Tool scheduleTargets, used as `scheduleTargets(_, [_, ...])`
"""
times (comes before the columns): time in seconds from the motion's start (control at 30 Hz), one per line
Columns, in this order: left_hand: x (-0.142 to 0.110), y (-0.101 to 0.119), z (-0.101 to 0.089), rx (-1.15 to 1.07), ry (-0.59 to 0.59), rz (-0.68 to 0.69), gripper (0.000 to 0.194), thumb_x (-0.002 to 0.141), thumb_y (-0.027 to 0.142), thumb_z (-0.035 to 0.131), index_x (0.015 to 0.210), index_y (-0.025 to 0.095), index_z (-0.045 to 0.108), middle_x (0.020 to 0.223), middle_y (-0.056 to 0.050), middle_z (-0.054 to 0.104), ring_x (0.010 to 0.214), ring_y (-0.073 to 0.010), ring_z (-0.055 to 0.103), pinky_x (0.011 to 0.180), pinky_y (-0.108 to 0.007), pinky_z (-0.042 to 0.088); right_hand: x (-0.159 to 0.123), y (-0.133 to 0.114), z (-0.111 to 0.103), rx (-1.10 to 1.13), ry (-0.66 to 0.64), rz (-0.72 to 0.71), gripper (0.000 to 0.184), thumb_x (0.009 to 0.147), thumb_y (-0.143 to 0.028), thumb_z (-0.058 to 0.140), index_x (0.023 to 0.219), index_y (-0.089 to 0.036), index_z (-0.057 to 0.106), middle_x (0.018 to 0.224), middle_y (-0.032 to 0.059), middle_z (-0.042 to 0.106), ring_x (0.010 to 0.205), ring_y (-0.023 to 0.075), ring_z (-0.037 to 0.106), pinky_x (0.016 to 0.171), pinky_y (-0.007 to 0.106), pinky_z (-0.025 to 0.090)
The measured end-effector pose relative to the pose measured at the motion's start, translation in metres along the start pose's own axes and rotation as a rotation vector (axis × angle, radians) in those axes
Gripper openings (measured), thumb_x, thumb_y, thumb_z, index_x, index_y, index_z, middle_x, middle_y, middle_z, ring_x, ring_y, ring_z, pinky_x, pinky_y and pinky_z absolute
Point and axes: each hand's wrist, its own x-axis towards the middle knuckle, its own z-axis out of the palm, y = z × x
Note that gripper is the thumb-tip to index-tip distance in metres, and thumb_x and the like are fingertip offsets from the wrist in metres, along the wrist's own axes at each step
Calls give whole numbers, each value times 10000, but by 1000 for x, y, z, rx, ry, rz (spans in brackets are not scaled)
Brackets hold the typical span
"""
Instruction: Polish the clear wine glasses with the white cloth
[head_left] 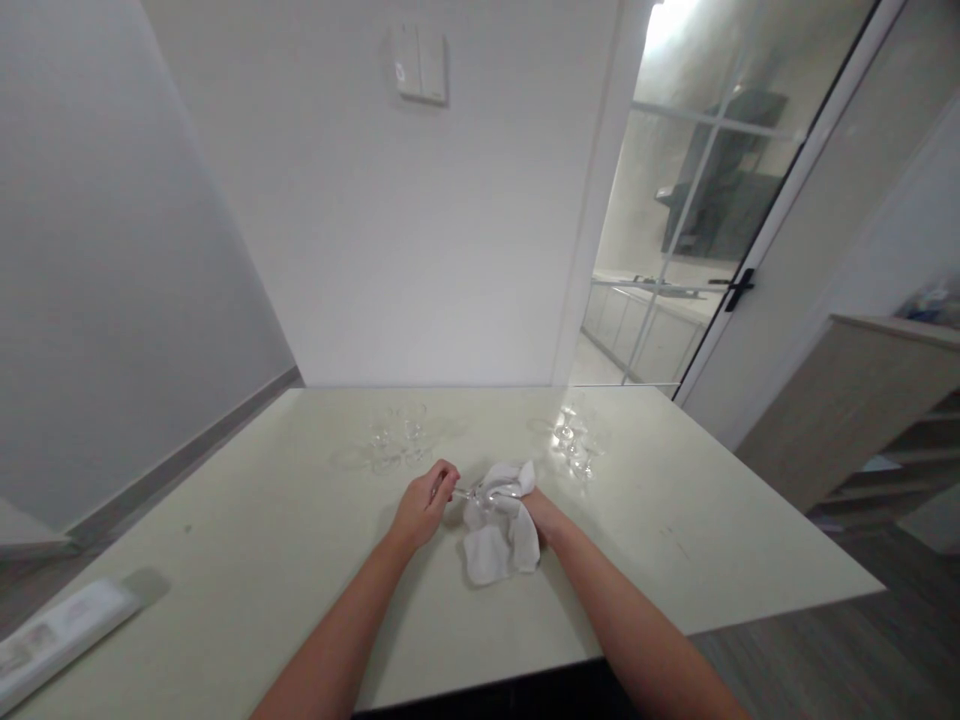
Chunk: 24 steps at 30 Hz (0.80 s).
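Observation:
Between my hands is a clear stemmed glass (466,493), lying sideways above the table. My left hand (426,503) is closed at its stem end, fingers curled round it. A white cloth (491,550) wraps the other end and hangs down in folds. My right hand (538,510) grips the cloth around the glass's bowl; its fingers are mostly hidden by the fabric. Beyond my left hand stands a cluster of several clear glasses (413,430). A second group of clear glasses (568,437) is on the far right, partly lost in glare.
The pale table (262,560) reaches a white wall (435,250) at its far edge. A white box (64,635) with pictures lies at the near left corner. To the right are a glazed door (705,200) and a wooden shelf unit (870,390).

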Motion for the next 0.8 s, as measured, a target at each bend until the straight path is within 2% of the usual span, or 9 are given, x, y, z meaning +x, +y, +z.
scheduleTargets(0.23, [1,0,0,30,8,21,304,934,441,355,859,199,524,680,17,569,591,-142,546,549,-227,392,-1,3,0,19,-22,-8,278,627,-370,757,804,-168,685,810,49,704,882,234,653,810,349,513])
scheduleTargets(0.47, [1,1,0,48,-3,20,291,937,432,355,861,201,515,682,19,571,601,-146,541,570,-237,393,-1,2,2,40,26,36,238,615,-283,760,818,-179,692,811,56,706,850,247,657,764,355,526])
scheduleTargets(0.8, [0,-2,2,50,15,36,294,934,441,368,853,202,519,664,20,558,604,-150,532,584,-242,389,-2,-3,4,11,2,5,216,635,-319,741,780,-167,691,768,43,695,820,230,653,761,335,518])
